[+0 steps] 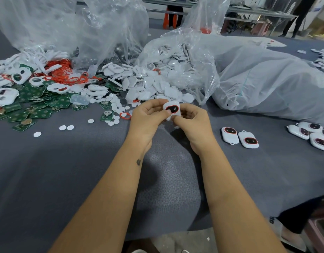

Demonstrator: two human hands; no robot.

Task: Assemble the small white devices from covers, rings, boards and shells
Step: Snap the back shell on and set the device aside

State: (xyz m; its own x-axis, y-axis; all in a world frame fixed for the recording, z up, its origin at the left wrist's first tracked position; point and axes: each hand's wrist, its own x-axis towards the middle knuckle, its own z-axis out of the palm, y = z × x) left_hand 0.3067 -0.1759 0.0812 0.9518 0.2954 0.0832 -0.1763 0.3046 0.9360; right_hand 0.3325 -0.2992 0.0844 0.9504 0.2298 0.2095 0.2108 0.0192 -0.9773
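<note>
White device [171, 110] pinched between left hand [148, 117] and right hand [192, 121], forearms converging.

A grey cloth-covered worktop [48, 170] fills most of the view, its surface faintly patterned. Toward twelve o'clock, beyond its far edge, long metal-framed tables [248, 13] run across the room, with an orange stool [169, 19] standing beneath them. At about one o'clock a person's dark-trousered legs [296, 21] stand on a pale floor [314, 28]. Light is even and diffuse, casting soft shadows on the cloth. At five o'clock a pinkish piece of furniture [320, 232] shows at the frame's edge.
</note>
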